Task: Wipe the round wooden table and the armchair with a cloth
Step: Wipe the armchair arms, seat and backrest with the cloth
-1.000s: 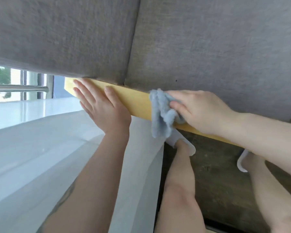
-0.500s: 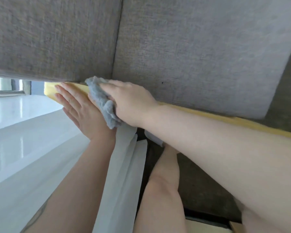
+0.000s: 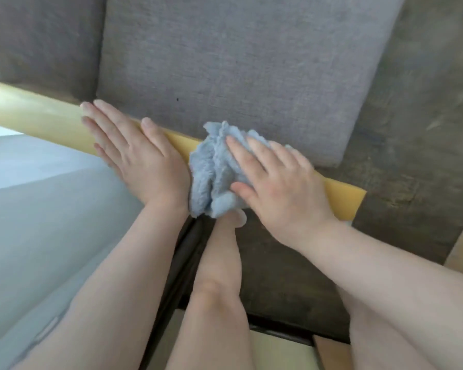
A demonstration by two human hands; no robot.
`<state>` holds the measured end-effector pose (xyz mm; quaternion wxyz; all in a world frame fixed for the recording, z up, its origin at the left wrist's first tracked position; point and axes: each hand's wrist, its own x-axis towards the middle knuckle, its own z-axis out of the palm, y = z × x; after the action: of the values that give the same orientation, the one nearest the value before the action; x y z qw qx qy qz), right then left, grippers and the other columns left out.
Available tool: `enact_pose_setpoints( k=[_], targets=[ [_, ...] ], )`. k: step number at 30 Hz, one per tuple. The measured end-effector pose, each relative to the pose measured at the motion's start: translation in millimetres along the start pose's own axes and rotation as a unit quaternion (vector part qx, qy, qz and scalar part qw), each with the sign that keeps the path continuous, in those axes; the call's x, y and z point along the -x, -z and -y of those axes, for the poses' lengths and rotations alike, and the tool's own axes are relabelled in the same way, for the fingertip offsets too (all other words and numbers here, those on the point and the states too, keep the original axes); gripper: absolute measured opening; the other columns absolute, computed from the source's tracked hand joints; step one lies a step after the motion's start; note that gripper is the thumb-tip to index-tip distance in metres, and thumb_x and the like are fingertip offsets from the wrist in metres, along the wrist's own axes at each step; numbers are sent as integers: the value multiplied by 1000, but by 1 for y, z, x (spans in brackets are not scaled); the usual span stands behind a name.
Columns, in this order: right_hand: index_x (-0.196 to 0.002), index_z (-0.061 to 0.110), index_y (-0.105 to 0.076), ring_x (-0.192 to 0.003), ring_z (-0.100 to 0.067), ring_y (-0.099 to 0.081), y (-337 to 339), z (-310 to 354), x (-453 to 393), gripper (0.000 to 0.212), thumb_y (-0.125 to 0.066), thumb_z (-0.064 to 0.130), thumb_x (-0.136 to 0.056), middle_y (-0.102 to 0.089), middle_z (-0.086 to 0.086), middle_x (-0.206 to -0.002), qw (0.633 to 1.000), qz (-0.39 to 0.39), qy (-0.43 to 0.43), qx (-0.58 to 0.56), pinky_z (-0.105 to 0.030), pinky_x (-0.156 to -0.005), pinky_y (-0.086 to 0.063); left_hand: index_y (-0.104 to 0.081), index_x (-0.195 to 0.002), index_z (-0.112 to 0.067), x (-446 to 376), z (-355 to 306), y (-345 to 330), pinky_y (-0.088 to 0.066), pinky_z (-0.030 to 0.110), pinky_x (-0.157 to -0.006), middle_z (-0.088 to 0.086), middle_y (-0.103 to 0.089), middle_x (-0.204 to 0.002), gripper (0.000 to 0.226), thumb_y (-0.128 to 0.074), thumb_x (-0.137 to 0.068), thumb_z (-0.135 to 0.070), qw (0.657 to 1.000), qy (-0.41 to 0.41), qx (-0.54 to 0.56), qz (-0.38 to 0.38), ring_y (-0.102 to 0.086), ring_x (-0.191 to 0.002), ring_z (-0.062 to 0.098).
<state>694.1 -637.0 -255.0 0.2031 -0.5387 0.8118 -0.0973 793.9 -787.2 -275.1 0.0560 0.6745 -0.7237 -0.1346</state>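
The right hand (image 3: 281, 188) has slid the blue cloth (image 3: 214, 169) back along the yellow wooden arm (image 3: 46, 121) of the armchair, away from the far end where it was half a second ago. Then the right arm crossed over the left hand (image 3: 142, 158); now the two hands sit side by side, with the cloth between them. The right hand lies flat with its fingers spread, pressing the bunched cloth down on the wood. The left hand also lies flat and spread on the arm (it holds nothing). The grey seat cushion (image 3: 238, 76) sits just behind the wood. No words or labels show anywhere.
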Motion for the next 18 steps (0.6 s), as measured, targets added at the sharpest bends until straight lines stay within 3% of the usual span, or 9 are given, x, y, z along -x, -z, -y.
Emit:
enact_pose_setpoints(
  k=[4, 8, 10, 13, 15, 18],
  targets=[
    [-145, 14, -40, -120, -26, -48, 22, -65, 60, 53, -39, 34, -96, -51, -6, -138, 999, 22, -8, -23, -43, -99, -43, -3, -151, -1, 54, -39, -15, 1, 36, -118, 14, 1, -160, 63, -23, -100, -32, 996, 90, 27, 2, 1, -148, 26],
    [-145, 13, -41, -122, -31, -53, 27, -77, 43, 58, -31, 29, -90, -52, -10, -138, 990, 98, 50, -83, -42, -93, -50, -2, -151, -1, 116, -84, -31, -1, 32, -117, 15, 2, -160, 64, -27, -102, -33, 986, 162, 33, -7, 0, -148, 25],
    [-148, 17, -34, -134, -29, -43, 31, -84, 31, 59, -27, 24, -90, -43, -10, -147, 976, 139, 104, -133, -41, -101, -44, -3, -152, -3, 136, -96, -36, -3, 34, -118, 12, 1, -161, 62, -26, -102, -33, 983, 179, 49, -5, 0, -148, 23],
    [-150, 21, -31, -141, -21, -33, 38, -95, 23, 61, -33, 12, -90, -33, -3, -154, 960, 171, 106, -193, -36, -106, -38, -7, -152, -5, 140, -107, -41, -6, 36, -118, 9, -3, -161, 62, -17, -99, -36, 980, 192, 46, -35, -3, -148, 21],
    [-149, 21, -34, -141, -15, -32, 39, -91, 22, 63, -34, 8, -87, -35, 0, -154, 956, 171, 106, -214, -29, -109, -35, -10, -152, -6, 138, -106, -42, -7, 37, -118, 8, -7, -161, 63, -14, -97, -37, 974, 214, 42, -56, -6, -148, 20],
    [-143, 18, -45, -136, -5, -36, 45, -94, 19, 64, -36, 4, -82, -42, 5, -148, 948, 194, 97, -232, -8, -107, -26, -16, -152, -6, 143, -110, -49, -11, 40, -119, 8, -14, -160, 61, -19, -98, -34, 973, 222, 32, -54, -11, -148, 21]
  ],
)
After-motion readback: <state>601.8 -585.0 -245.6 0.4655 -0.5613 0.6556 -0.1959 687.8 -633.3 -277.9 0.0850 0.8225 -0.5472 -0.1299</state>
